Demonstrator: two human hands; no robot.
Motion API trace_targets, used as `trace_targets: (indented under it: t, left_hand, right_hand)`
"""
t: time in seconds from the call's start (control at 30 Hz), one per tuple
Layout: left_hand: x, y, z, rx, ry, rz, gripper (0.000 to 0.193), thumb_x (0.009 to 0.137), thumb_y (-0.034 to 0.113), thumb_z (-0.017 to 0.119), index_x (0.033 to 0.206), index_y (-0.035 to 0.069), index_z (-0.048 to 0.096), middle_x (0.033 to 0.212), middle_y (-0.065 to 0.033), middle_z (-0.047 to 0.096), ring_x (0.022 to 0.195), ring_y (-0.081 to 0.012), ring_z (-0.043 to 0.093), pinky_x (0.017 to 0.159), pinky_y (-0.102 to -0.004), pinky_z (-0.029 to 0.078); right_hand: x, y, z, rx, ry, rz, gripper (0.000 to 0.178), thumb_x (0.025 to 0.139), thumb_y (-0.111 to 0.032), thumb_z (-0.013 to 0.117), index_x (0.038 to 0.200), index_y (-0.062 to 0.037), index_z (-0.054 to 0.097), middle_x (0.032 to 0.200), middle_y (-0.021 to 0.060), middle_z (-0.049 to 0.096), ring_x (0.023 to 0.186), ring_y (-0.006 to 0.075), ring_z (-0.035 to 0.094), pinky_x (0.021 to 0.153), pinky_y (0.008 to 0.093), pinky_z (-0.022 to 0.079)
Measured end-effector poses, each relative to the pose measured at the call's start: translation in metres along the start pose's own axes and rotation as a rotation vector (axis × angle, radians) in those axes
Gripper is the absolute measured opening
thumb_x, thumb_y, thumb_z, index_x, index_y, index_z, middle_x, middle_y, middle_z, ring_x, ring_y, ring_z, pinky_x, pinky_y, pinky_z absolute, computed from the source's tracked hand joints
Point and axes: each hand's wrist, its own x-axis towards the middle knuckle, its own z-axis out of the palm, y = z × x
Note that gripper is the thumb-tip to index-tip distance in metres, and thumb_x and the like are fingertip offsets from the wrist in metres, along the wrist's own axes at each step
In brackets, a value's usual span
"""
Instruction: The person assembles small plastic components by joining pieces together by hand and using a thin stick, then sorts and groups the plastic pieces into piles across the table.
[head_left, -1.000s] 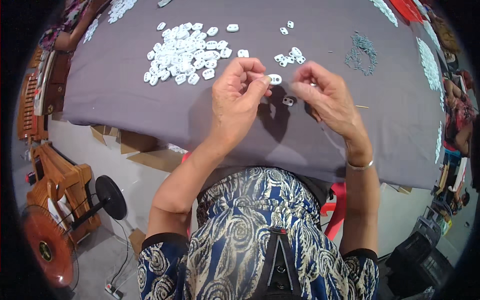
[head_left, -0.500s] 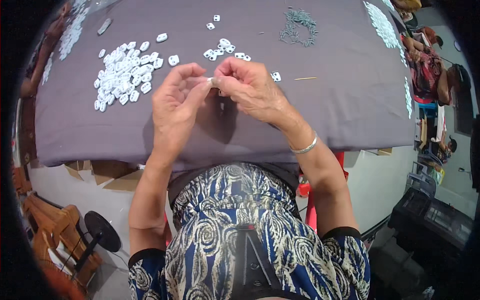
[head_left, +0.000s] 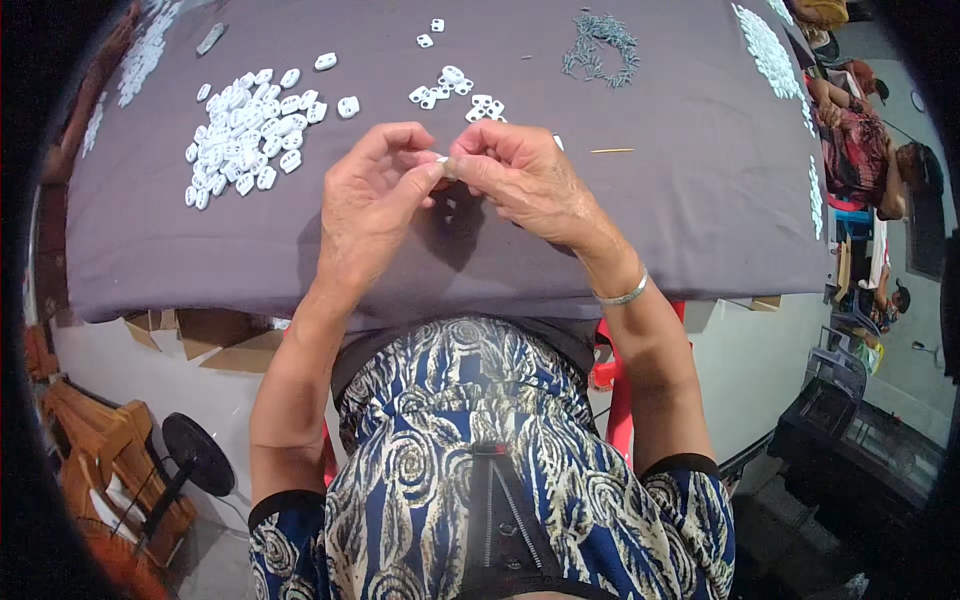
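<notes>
Both hands meet over the near middle of the table, fingertips almost touching. A small white plastic piece (head_left: 441, 160) is pinched between them, mostly hidden by the fingers. My left hand (head_left: 365, 200) grips it with thumb and forefinger, the other fingers curled. From the other side, my right hand (head_left: 535, 185) has thumb and forefinger closed on the same piece. Just beyond the fingertips lie several loose white two-holed pieces (head_left: 429, 97), with more beside the right knuckles. Left of my left hand is a heap of rounded white plastic pieces (head_left: 245, 135).
A ring-shaped scatter of small grey screw-like pins (head_left: 600, 50) lies far off. A thin yellowish stick (head_left: 612, 151) rests right of my right hand. More white pieces (head_left: 768, 55) line the far right, and a grey tool-like object (head_left: 211, 39) sits far left on the dark cloth (head_left: 700, 220).
Both hands have shifted slightly right together, still pinching the white piece. More of the loose white pieces beyond the right knuckles now show.
</notes>
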Motion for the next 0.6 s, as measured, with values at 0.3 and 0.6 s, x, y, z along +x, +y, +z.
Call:
trace_targets:
  t: [0.3, 0.6]
  left_hand:
    - [0.000, 0.003, -0.008, -0.001, 0.050, -0.058, 0.020, 0.090, 0.003, 0.065, 0.108, -0.001, 0.059, 0.089, -0.0061, 0.065, 0.078, -0.0105, 0.064, 0.066, -0.0217, 0.053]
    - [0.009, -0.006, -0.015, -0.140, 0.042, -0.102, 0.016, 0.091, 0.006, 0.065, 0.104, 0.002, 0.058, 0.086, -0.0050, 0.065, 0.076, -0.0106, 0.064, 0.065, -0.0241, 0.054]
  right_hand:
    - [-0.017, 0.011, -0.041, -0.350, 0.277, -0.109, 0.010, 0.088, -0.011, 0.066, 0.090, -0.0018, 0.063, 0.073, 0.0001, 0.060, 0.067, 0.0074, 0.054, 0.060, 0.0246, 0.046]
    - [-0.037, 0.031, -0.115, -0.935, 0.259, -0.151, 0.012, 0.084, -0.008, 0.064, 0.091, -0.0007, 0.057, 0.085, 0.0097, 0.053, 0.079, 0.0255, 0.052, 0.072, 0.0349, 0.044]
